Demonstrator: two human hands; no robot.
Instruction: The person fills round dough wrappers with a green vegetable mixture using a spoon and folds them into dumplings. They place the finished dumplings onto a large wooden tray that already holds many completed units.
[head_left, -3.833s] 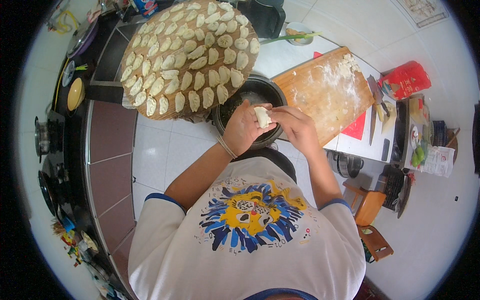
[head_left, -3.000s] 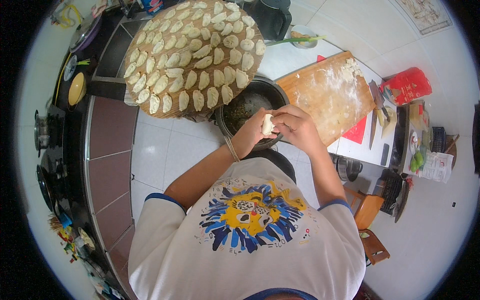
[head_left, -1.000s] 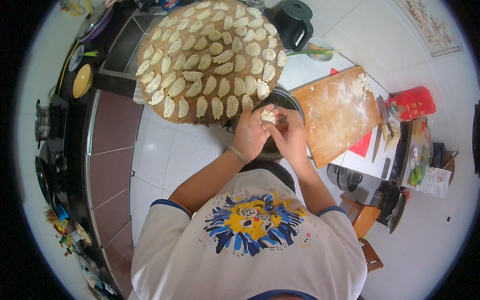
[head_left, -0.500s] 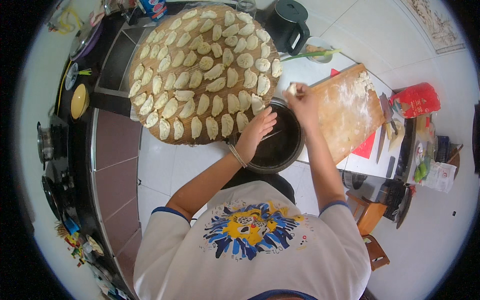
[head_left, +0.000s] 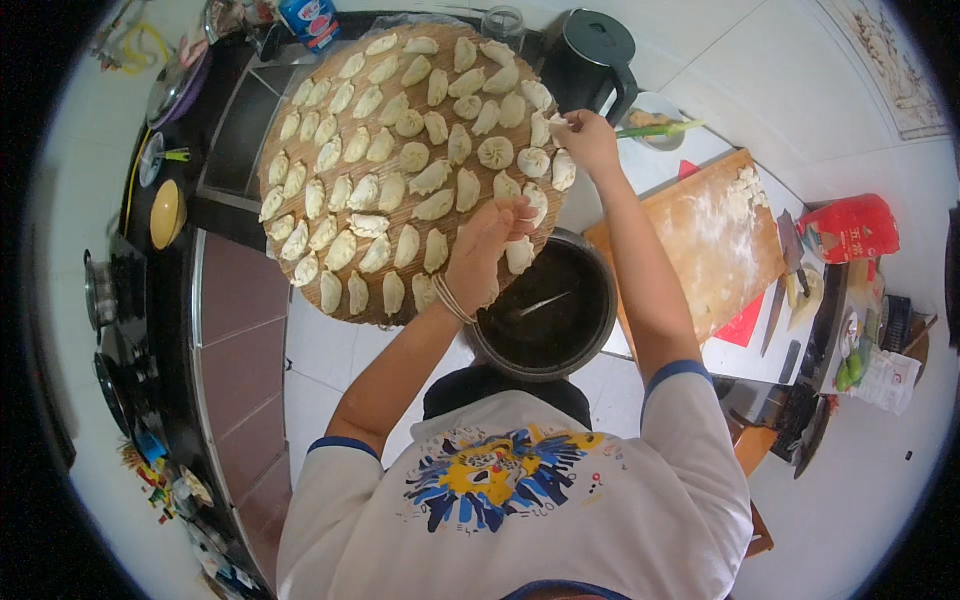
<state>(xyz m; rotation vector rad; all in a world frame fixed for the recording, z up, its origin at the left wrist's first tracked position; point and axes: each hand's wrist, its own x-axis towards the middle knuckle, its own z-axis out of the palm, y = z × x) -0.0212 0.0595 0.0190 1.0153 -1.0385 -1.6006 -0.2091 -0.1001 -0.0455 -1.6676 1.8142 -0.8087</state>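
A round wooden board [head_left: 300, 278] carries rows of pale, raw, folded dumplings [head_left: 431, 177]. My right hand [head_left: 588, 143] is at its far right edge, thumb and fingers pinched on a dumpling [head_left: 556, 124]. My left hand [head_left: 484, 245] hovers over the board's near right part, fingers stretched to the right and nothing visible in them. It partly covers several dumplings, and another dumpling [head_left: 536, 203] lies by its fingertips. Just below the board's right edge is a dark round pot [head_left: 545, 340] with a thin light-coloured utensil [head_left: 545, 303] in it.
On the right, a floury wooden cutting board [head_left: 700, 250] holds dough scraps, with a cleaver [head_left: 790, 240] and knife [head_left: 773, 315] beside it. A black kettle [head_left: 594, 62] and a bowl with a green onion [head_left: 655, 130] stand at the back. A yellow bowl [head_left: 166, 213] sits on the left counter.
My right hand has moved from above the pot, up and left to the board's edge with the dumpling. My left hand has shifted left, further over the board. The view has shifted slightly.
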